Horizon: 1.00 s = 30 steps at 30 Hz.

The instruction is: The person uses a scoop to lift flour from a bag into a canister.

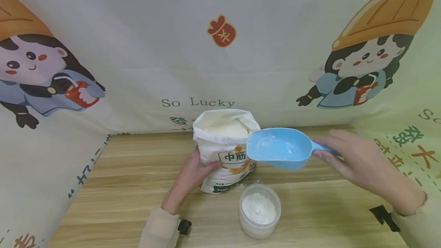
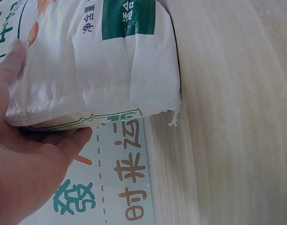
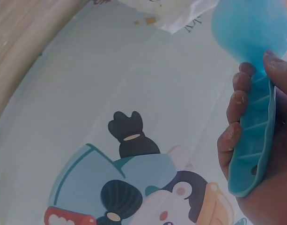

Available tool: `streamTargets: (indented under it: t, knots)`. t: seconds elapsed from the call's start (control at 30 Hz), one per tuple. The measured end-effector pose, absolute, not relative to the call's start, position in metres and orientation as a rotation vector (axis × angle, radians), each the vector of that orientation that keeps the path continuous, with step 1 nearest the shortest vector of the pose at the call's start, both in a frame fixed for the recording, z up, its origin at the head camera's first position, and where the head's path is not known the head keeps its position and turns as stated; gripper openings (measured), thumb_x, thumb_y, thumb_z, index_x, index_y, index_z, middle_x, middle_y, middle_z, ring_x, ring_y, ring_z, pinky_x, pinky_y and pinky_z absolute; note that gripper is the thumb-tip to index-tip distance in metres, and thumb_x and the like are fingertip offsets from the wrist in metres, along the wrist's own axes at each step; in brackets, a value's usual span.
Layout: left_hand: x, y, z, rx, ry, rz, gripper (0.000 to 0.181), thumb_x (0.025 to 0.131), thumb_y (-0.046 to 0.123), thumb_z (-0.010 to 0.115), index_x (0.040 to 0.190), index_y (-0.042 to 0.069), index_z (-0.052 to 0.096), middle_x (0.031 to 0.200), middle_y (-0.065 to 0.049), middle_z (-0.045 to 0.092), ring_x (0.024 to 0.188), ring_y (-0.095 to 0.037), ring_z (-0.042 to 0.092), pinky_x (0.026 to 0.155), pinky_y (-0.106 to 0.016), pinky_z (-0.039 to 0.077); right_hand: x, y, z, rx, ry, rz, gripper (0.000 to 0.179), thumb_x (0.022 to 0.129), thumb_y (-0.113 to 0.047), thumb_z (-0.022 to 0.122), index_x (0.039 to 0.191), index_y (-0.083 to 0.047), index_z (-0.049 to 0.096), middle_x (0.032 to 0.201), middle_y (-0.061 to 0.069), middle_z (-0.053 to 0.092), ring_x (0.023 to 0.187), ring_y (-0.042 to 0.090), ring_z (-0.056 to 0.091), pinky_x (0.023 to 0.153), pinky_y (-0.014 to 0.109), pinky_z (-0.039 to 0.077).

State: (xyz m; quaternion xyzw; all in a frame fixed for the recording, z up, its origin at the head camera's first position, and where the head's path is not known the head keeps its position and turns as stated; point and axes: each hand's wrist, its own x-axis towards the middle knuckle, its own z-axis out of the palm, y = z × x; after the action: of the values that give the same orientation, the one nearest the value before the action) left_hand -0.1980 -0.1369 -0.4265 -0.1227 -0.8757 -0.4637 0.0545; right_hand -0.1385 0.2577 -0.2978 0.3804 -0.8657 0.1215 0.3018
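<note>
An open white flour bag (image 1: pixel 220 163) stands upright on the wooden table, its top rolled outward and pale flour (image 1: pixel 227 128) showing inside. My left hand (image 1: pixel 197 169) grips its left side, thumb across the front and fingers behind, as the left wrist view also shows. With my right hand (image 1: pixel 351 156) I hold a light blue scoop (image 1: pixel 280 146) by its handle (image 3: pixel 253 136). The scoop's bowl is at the bag's right rim, with only traces of white powder in it. Flour dust marks the right fingertips (image 3: pixel 239 97). Below the scoop, a clear plastic tub (image 1: pixel 257 230) holds white flour.
A little spilled flour (image 1: pixel 253 182) lies on the wooden table (image 1: pixel 138 186) between bag and tub. A printed cloth (image 1: pixel 275 60) with cartoon figures hangs close behind the bag and along both sides. Black straps (image 1: pixel 185 226) show at the sleeves.
</note>
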Motion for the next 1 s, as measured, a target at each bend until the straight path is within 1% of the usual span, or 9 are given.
streamTargets:
  t: [0.13,0.27,0.37,0.57,0.63,0.7,0.77,0.9,1.0]
  knots:
    - [-0.198,-0.136,-0.426,-0.368,-2.656,-1.434,0.07,0.087,0.022,0.085,0.143,0.004,0.049,0.13,-0.018,0.066,0.121,-0.037,0.063,0.104,-0.054,0.052,-0.141,0.252,-0.294,0.956,-2.318,0.348,0.057,0.107,-0.055,0.043,0.109,-0.01,0.077,0.093,-0.005,0.07,0.075,0.008,0.055,0.056,0.03,0.05]
    - [-0.198,-0.136,-0.425,-0.375,-2.646,-1.462,0.069,0.087,0.02,0.085,0.143,0.004,0.049,0.131,-0.017,0.066,0.122,-0.036,0.063,0.105,-0.054,0.051,-0.144,0.247,-0.292,0.916,-2.33,0.35,0.038,0.105,-0.041,0.06,0.111,-0.008,0.076,0.097,0.001,0.072,0.078,0.013,0.059,0.058,0.034,0.051]
    - [-0.198,-0.136,-0.425,-0.378,-2.645,-1.457,0.069,0.087,0.02,0.085,0.143,0.003,0.049,0.131,-0.017,0.066,0.121,-0.036,0.063,0.104,-0.054,0.051,-0.147,0.244,-0.29,0.888,-2.336,0.353,0.029,0.102,-0.032,0.068,0.112,-0.007,0.076,0.096,0.003,0.072,0.077,0.014,0.059,0.056,0.034,0.051]
    - [-0.198,-0.137,-0.425,-0.376,-2.642,-1.45,0.07,0.087,0.021,0.085,0.144,0.002,0.048,0.131,-0.018,0.066,0.122,-0.036,0.063,0.104,-0.054,0.051,-0.156,0.238,-0.285,0.846,-2.357,0.332,0.024,0.097,-0.026,0.074,0.112,-0.008,0.076,0.089,0.0,0.068,0.07,0.013,0.053,0.054,0.031,0.046]
    - [-0.198,-0.137,-0.425,-0.375,-2.644,-1.452,0.07,0.087,0.021,0.085,0.144,0.003,0.048,0.131,-0.018,0.066,0.122,-0.036,0.063,0.104,-0.054,0.051,-0.158,0.235,-0.284,0.84,-2.356,0.301,0.025,0.099,-0.03,0.071,0.111,-0.009,0.076,0.087,-0.002,0.066,0.069,0.013,0.051,0.054,0.031,0.045]
    - [-0.198,-0.137,-0.425,-0.372,-2.648,-1.453,0.07,0.088,0.021,0.085,0.144,0.003,0.048,0.131,-0.017,0.066,0.122,-0.036,0.063,0.104,-0.054,0.052,-0.161,0.233,-0.283,0.83,-2.352,0.267,0.031,0.103,-0.038,0.065,0.11,-0.01,0.075,0.085,-0.002,0.063,0.068,0.013,0.05,0.052,0.03,0.044]
    - [-0.198,-0.137,-0.425,-0.374,-2.65,-1.452,0.069,0.088,0.021,0.085,0.144,0.004,0.047,0.131,-0.017,0.066,0.122,-0.036,0.063,0.104,-0.054,0.052,-0.164,0.23,-0.282,0.817,-2.352,0.24,0.034,0.104,-0.04,0.062,0.11,-0.01,0.075,0.083,-0.002,0.062,0.067,0.013,0.049,0.05,0.03,0.042]
    - [-0.198,-0.137,-0.426,-0.369,-2.655,-1.448,0.069,0.088,0.021,0.085,0.144,0.005,0.048,0.131,-0.016,0.066,0.122,-0.036,0.063,0.104,-0.054,0.052,-0.17,0.225,-0.278,0.8,-2.359,0.205,0.027,0.096,-0.029,0.074,0.113,-0.008,0.074,0.085,0.002,0.065,0.068,0.018,0.054,0.05,0.034,0.046]
    - [-0.199,-0.137,-0.427,-0.365,-2.654,-1.439,0.069,0.088,0.022,0.085,0.143,0.004,0.048,0.13,-0.017,0.067,0.121,-0.036,0.063,0.104,-0.055,0.052,-0.175,0.222,-0.276,0.795,-2.363,0.189,0.031,0.09,-0.022,0.08,0.116,-0.006,0.073,0.091,0.006,0.069,0.073,0.022,0.061,0.053,0.041,0.052]
